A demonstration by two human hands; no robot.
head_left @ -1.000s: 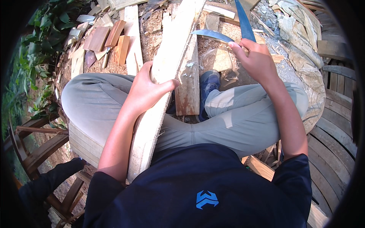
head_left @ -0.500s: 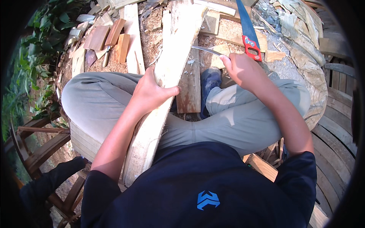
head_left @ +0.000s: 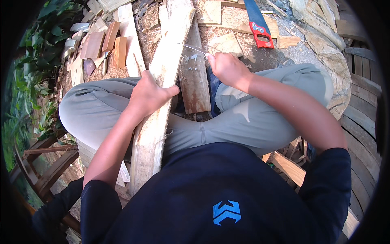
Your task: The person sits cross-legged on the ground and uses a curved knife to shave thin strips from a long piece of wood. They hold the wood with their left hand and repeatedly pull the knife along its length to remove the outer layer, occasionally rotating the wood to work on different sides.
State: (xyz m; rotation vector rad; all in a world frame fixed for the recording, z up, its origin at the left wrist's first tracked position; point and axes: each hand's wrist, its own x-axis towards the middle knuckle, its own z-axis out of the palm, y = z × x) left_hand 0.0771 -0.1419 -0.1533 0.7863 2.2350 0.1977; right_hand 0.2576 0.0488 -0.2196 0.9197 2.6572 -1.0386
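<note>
A long pale wooden plank (head_left: 166,61) slants from my lap up past my knees, its lower end close against my shirt. My left hand (head_left: 151,94) is wrapped round it at mid-length, thumb over the right edge. In my right hand (head_left: 230,68) is a knife (head_left: 196,49); its handle is hidden in the closed fist. The thin blade points left, its tip at the plank's right edge. Below the blade lies a weathered board (head_left: 195,87) with a few light shavings on it, between my bent legs.
A handsaw (head_left: 260,30) with a red handle rests on the ground at the far right. Reddish wood blocks (head_left: 93,44) and scraps are at the far left, beside green leaves (head_left: 46,32). Curved wooden slats (head_left: 359,122) stand at the right; crumpled sheeting (head_left: 321,49) lies near them.
The knife and my right hand have moved left and slightly up in view, with the blade still at the plank's edge. The whole scene has shifted left a little as the view turned.
</note>
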